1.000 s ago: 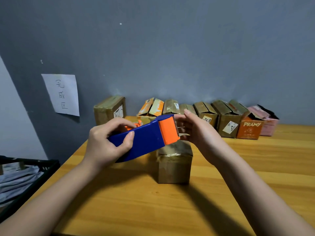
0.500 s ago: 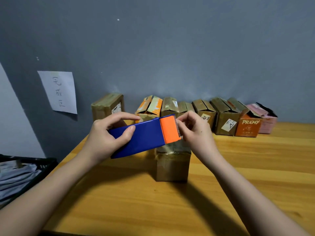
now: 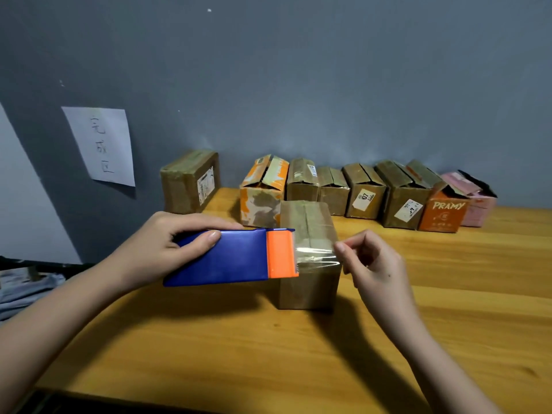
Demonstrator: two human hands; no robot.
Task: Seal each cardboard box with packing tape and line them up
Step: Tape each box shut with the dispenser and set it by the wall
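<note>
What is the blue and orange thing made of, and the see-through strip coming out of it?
The tape dispenser looks like smooth, hard plastic, with a soft sheen on its flat sides. The strip of tape seems to be thin clear plastic film: it glints, and the box shows through.

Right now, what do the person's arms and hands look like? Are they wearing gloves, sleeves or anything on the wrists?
Both arms are bare as far as the picture shows: no sleeves, no gloves. The left hand and the right hand show no rings, and neither wrist carries a watch or band. The fingernails are short and look unpainted. No markings can be made out on either arm.
</note>
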